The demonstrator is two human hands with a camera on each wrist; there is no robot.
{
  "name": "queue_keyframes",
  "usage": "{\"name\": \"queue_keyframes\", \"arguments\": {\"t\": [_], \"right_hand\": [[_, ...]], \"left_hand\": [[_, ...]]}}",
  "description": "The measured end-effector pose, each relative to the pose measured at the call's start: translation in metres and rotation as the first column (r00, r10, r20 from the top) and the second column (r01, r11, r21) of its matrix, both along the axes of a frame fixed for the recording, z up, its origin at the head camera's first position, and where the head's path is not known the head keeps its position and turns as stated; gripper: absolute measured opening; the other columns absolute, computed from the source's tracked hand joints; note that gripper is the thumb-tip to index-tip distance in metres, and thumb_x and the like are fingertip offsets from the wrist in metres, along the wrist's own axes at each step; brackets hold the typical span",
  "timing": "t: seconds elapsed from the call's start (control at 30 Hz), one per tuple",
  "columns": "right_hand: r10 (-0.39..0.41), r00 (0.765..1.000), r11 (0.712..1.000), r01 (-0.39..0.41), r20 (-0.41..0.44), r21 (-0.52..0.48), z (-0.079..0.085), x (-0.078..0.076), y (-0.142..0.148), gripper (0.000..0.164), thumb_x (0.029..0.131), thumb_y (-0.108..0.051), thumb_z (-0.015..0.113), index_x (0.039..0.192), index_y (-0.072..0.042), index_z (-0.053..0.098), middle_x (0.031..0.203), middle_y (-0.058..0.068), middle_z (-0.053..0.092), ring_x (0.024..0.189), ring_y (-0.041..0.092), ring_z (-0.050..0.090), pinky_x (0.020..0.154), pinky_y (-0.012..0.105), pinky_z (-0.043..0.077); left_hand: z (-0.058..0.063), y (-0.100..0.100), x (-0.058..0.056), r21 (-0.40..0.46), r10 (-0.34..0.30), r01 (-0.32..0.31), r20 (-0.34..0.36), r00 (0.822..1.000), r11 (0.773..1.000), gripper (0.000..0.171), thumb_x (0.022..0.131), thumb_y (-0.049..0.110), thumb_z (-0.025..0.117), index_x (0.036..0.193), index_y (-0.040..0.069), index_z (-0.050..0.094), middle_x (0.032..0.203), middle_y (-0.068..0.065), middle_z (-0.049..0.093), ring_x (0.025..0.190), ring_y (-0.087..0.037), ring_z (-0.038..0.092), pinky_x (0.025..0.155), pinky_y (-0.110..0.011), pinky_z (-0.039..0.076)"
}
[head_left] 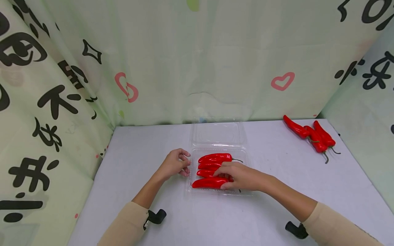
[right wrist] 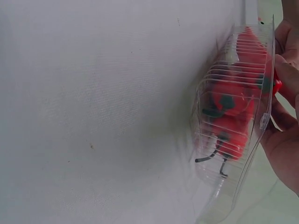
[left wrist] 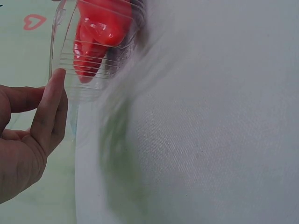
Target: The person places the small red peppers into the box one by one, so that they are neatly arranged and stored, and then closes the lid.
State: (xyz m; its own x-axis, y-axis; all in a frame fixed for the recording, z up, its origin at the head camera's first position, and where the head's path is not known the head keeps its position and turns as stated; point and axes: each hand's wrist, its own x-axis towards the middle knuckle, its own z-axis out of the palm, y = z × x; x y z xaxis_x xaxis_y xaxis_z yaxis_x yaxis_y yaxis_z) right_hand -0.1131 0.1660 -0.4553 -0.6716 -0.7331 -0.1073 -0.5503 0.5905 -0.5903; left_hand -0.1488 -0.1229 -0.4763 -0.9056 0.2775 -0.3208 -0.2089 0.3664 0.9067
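Several long red chili peppers point(head_left: 214, 158) lie side by side in a clear plastic clamshell box point(head_left: 248, 150), its lid point(head_left: 219, 134) folded back flat behind it. My right hand point(head_left: 243, 176) reaches over the box from the right. Its thumb and fingers pinch a red chili pepper point(right wrist: 277, 86) near the stem end; the palm side is partly hidden by the box wall in the right wrist view. Beside the box's left wall is my left hand point(head_left: 174, 164), loosely bent and holding nothing. One of its fingertips point(left wrist: 59, 73) comes right at the box edge.
Three more red chili peppers point(head_left: 315, 136) lie together at the table's back right corner, stems toward the front. The white table point(head_left: 147, 143) meets a printed curtain point(head_left: 215, 68) at the back and sides. Dark wrist cameras point(head_left: 158, 216) stick out from both sleeves.
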Motion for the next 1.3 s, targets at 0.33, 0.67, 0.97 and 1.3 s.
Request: {"name": "queue_keyframes", "arguments": {"t": [0.33, 0.67, 0.97, 1.3], "right_hand": [[0.0, 1.0, 1.0, 0.0, -0.013, -0.018, -0.0009, 0.0006, -0.0012, 0.049, 0.079, -0.026, 0.09, 0.124, -0.017, 0.071, 0.104, -0.007, 0.066, 0.094, 0.005, 0.058, 0.077, 0.019, 0.057], [0.018, 1.0, 1.0, -0.018, -0.019, -0.025, -0.004, 0.0002, 0.0018, 0.044, 0.082, -0.028, 0.088, 0.122, -0.018, 0.073, 0.106, -0.005, 0.066, 0.095, 0.006, 0.058, 0.075, 0.018, 0.056], [0.035, 0.999, 0.999, -0.035, -0.018, -0.003, -0.0039, -0.0023, 0.0013, 0.038, 0.084, -0.027, 0.086, 0.12, -0.021, 0.072, 0.103, -0.006, 0.064, 0.092, 0.006, 0.057, 0.074, 0.018, 0.056], [0.03, 1.0, 1.0, -0.03, 0.002, 0.007, -0.001, -0.0019, -0.0004, 0.037, 0.083, -0.025, 0.087, 0.117, -0.02, 0.072, 0.103, -0.006, 0.065, 0.09, 0.006, 0.058, 0.073, 0.018, 0.056]], "left_hand": [[-0.0014, 0.0007, -0.002, -0.003, -0.001, 0.001, 0.009, 1.0, 1.0, 0.028, 0.097, 0.001, 0.067, 0.122, -0.002, 0.056, 0.092, -0.017, 0.065, 0.059, -0.017, 0.069, 0.057, -0.031, 0.063], [-0.0008, 0.0008, -0.0019, -0.001, -0.003, 0.003, 0.013, 1.0, 1.0, 0.027, 0.097, 0.0, 0.067, 0.122, -0.003, 0.056, 0.093, -0.018, 0.065, 0.058, -0.016, 0.069, 0.057, -0.031, 0.063], [-0.0001, 0.0013, -0.0015, 0.01, -0.001, 0.001, 0.016, 1.0, 1.0, 0.028, 0.097, -0.001, 0.066, 0.123, -0.004, 0.056, 0.094, -0.019, 0.066, 0.059, -0.016, 0.069, 0.057, -0.031, 0.063], [0.0005, 0.0008, -0.0008, 0.016, 0.002, -0.002, 0.014, 1.0, 1.0, 0.027, 0.097, -0.002, 0.066, 0.122, -0.004, 0.056, 0.094, -0.02, 0.066, 0.058, -0.016, 0.069, 0.056, -0.031, 0.063]]}}
